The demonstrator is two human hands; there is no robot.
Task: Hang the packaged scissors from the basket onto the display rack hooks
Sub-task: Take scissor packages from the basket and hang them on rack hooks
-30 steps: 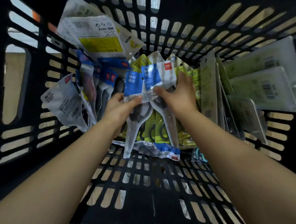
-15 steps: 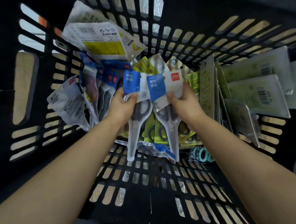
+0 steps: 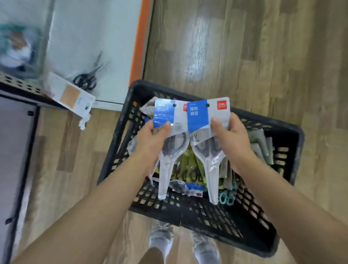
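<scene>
Overhead, above the black slatted basket [image 3: 289,159] on the wood-plank floor [image 3: 275,56], two packs of scissors held up side by side, cards at the top, blade tips pointing down toward the near wall of the basket. Left hand [image 3: 150,142] curled round the left scissors pack [image 3: 166,139], thumb pressed on the blue part of its card, fingers behind. Right hand [image 3: 231,139] gripping the right scissors pack [image 3: 207,134] the same way, thumb on the white part of the card below the red logo, a dark hang hole near the top of each card. Inner edges of the two packs overlapping at card level, clear blister sleeves apart lower down. Below them, in the basket: more packaged scissors [image 3: 189,171] in yellow-green wrappers toward the middle, grey-green card packs [image 3: 264,147] leaning along the right wall, a teal-handled pair [image 3: 227,198] near the near right corner, one blue-and-white pack [image 3: 186,188] flat on the bottom. Off the basket's far left corner, a display rack [image 3: 15,81] with a perforated edge, blurred; a hanging carded pack [image 3: 71,95] tilted off it, and black-handled scissors [image 3: 89,75] on the white surface beyond, bordered by an orange strip [image 3: 141,38]. Beside the near wall of the basket, two light sneakers [image 3: 182,246].
</scene>
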